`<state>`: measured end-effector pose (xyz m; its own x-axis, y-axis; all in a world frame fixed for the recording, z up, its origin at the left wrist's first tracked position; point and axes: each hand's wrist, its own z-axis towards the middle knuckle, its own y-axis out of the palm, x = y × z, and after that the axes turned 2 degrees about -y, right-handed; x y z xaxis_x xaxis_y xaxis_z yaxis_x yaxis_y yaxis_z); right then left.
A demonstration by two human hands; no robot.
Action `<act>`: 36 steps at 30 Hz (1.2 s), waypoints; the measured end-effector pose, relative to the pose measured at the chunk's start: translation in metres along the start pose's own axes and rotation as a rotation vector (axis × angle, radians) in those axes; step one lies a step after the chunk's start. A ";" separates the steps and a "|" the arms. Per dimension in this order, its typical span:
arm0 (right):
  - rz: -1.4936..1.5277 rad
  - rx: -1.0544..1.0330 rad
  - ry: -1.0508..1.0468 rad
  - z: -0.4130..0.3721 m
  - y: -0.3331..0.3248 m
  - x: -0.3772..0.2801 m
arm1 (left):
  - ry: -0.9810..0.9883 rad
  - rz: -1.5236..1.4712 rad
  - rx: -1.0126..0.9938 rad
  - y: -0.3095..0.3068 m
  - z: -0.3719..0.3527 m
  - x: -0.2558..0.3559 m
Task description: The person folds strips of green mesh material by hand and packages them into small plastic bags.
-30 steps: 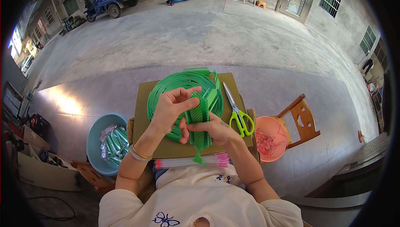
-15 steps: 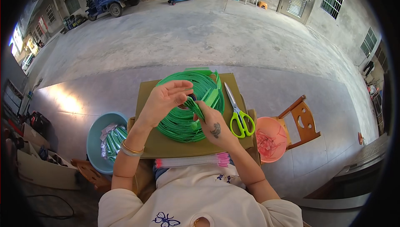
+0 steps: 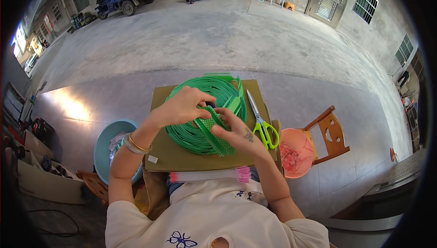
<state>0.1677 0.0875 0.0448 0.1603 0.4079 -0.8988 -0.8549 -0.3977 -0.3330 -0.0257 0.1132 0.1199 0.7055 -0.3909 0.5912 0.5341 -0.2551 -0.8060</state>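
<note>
A big coil of green ribbon [image 3: 184, 138] lies on the olive-brown board before me. Over its middle, both hands work on a green dotted ribbon strip [image 3: 215, 139] with darker edges, which hangs down toward me. My left hand [image 3: 185, 105] comes from above and pinches the upper end of the strip. Around its right side, my right hand [image 3: 233, 129] has thumb and fingers closed on it. Something small and dark purple [image 3: 210, 104] shows between the fingertips, mostly hidden. Scissors with lime-green handles [image 3: 257, 119] lie right of the coil, blades pointing away.
A small white piece [image 3: 153, 159] sits at the board's near left corner [image 3: 159, 165]. Clear pink-tipped sticks [image 3: 211, 175] lie across my lap. A blue basin [image 3: 103, 157] stands left; a pink basin [image 3: 296, 150] with pink scraps stands right, beside a wooden chair [image 3: 328, 133].
My left hand has gone from loosely raised fingers to pinching the ribbon strip. The strip, earlier bunched in my right hand, now spreads out and hangs lower between both hands.
</note>
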 end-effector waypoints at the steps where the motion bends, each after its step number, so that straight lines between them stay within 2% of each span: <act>1: 0.211 -0.076 0.179 0.003 -0.012 -0.008 | 0.022 0.004 -0.036 -0.006 -0.002 0.007; 2: 0.422 -0.151 0.359 0.005 -0.020 -0.011 | 0.044 0.007 -0.073 -0.014 -0.005 0.018; 6: 0.553 -0.497 0.293 0.004 -0.020 -0.008 | 0.059 0.069 -0.152 -0.013 -0.004 0.031; 9: 0.462 -0.484 0.316 0.003 -0.015 0.003 | 0.179 0.077 0.001 -0.004 -0.004 0.025; 12: 0.739 -0.193 0.341 0.006 -0.014 0.004 | 0.191 -0.139 0.463 0.009 -0.004 0.019; 15: 1.147 -0.039 0.310 0.012 -0.027 0.002 | 0.192 -0.092 0.523 0.015 -0.019 0.002; 16: 1.256 0.011 0.307 0.012 -0.031 0.002 | 0.199 -0.212 0.408 0.020 -0.024 0.003; 18: 1.379 -0.057 0.311 0.011 -0.034 0.017 | 0.207 -0.451 0.176 0.030 -0.037 0.005; 21: 1.511 -0.121 0.339 0.010 -0.030 0.018 | 0.364 -0.430 0.078 0.039 -0.043 0.008; 26: 1.563 -0.233 0.410 0.009 -0.026 0.013 | 0.385 -0.395 0.120 0.045 -0.037 0.010; 30: 1.664 -0.303 0.349 0.008 -0.025 0.008 | 0.420 -0.450 0.151 0.051 -0.034 0.005; 32: 1.762 -0.378 0.259 0.009 -0.024 0.006 | 0.297 -0.513 0.263 0.062 -0.035 0.002; 33: 1.740 -0.346 0.245 0.008 -0.024 0.004 | 0.236 -0.543 0.318 0.066 -0.035 0.003; 36: 1.633 -0.201 0.215 0.004 -0.026 -0.005 | -0.016 -0.848 0.282 0.068 -0.036 0.011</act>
<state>0.1868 0.0990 0.0586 -0.7075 -0.6253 -0.3292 -0.1089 -0.3638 0.9251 0.0014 0.0597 0.0705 0.0263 -0.1564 0.9873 0.9724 -0.2249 -0.0615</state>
